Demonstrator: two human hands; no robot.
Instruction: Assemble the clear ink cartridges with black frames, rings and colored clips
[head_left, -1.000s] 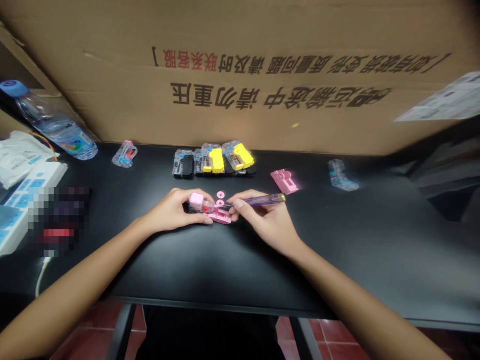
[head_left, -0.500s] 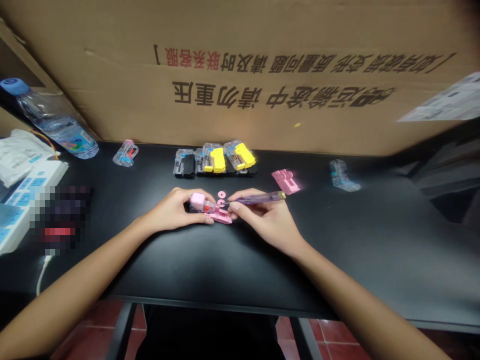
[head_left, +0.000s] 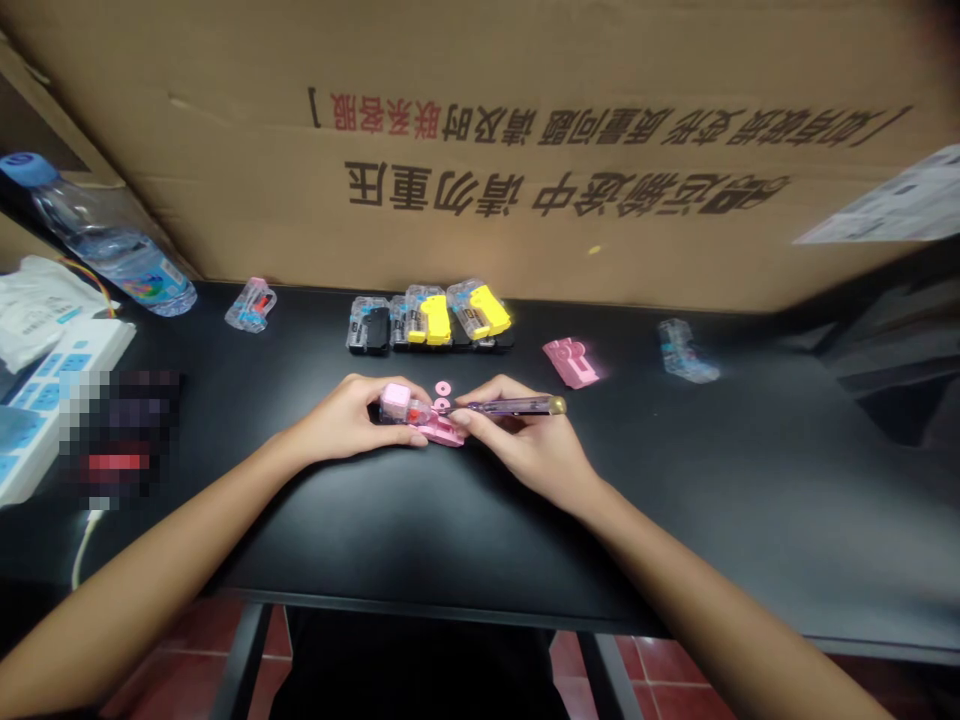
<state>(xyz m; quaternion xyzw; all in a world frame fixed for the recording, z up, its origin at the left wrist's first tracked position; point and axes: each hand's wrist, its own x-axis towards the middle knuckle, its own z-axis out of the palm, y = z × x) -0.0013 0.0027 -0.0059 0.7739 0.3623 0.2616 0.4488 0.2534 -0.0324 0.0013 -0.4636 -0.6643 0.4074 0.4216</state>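
Small pink plastic gadget (head_left: pixel 420 418) flat on black counter (head_left: pixel 420 530), held at left end. Clear purple screwdriver (head_left: pixel 510 405) lying nearly level, tip at gadget.

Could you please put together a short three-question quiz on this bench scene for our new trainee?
1. True or false: the right hand holds a slim translucent purple screwdriver with a brass end cap.
2. What does the left hand steady on the black table?
A. the small pink plastic toy assembly
B. the clear plastic water bottle
C. a yellow mug
3. Fill in: the row of small clear cases with black and yellow parts lies in front of the big brown ____ box.

Key: 1 true; 2 A; 3 cardboard.
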